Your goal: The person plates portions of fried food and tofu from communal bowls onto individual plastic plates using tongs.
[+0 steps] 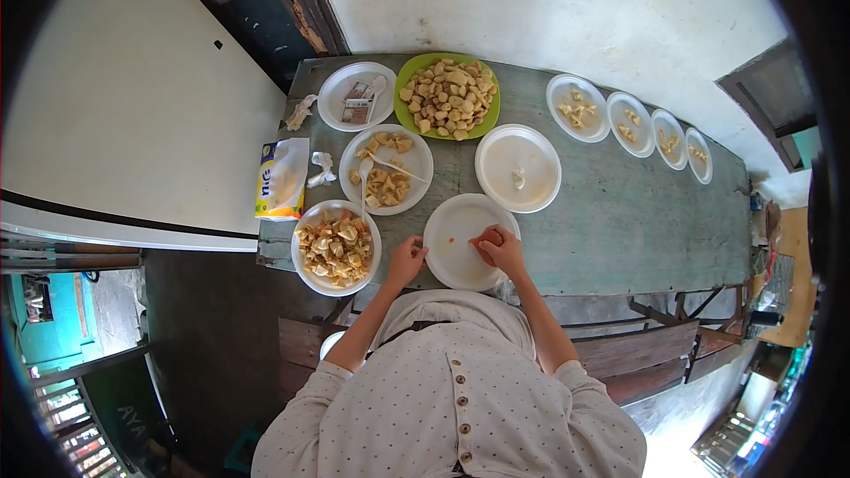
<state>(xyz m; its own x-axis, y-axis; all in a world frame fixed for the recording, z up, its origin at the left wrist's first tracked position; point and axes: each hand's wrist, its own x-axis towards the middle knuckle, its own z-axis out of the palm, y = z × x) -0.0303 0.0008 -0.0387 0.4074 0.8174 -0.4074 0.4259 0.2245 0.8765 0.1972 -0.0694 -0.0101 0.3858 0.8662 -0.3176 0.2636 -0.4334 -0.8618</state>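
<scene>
From my remote seat, I see the right hand [505,252] with thumb and fingers closed around a reddish-brown piece [482,245], too small in this view for me to identify; it is held over the right half of the nearest white plate [456,273], where a few red-orange specks [451,240] lie; the left hand [408,258] is loosely curled at that plate's left rim, fingertips close together, and I cannot tell whether they touch the rim or pinch anything small.

To work this piece well, I would keep it low over the plate so that crumbs or drips fall inside; I would grip lightly enough not to crush it, and let the left fingers steady the rim, since the plate looks light and apt to slide.

Farther out, a white plate heaped with cut beige pieces [335,248] sits beyond the left hand; above it, another plate holds similar pieces and a white plastic spoon [364,177]; a second white plate [496,150] with one pale scrap [519,179] sits just above the nearest; beyond stands a lime-green plate [495,109] piled with pale chunks [447,93].
</scene>
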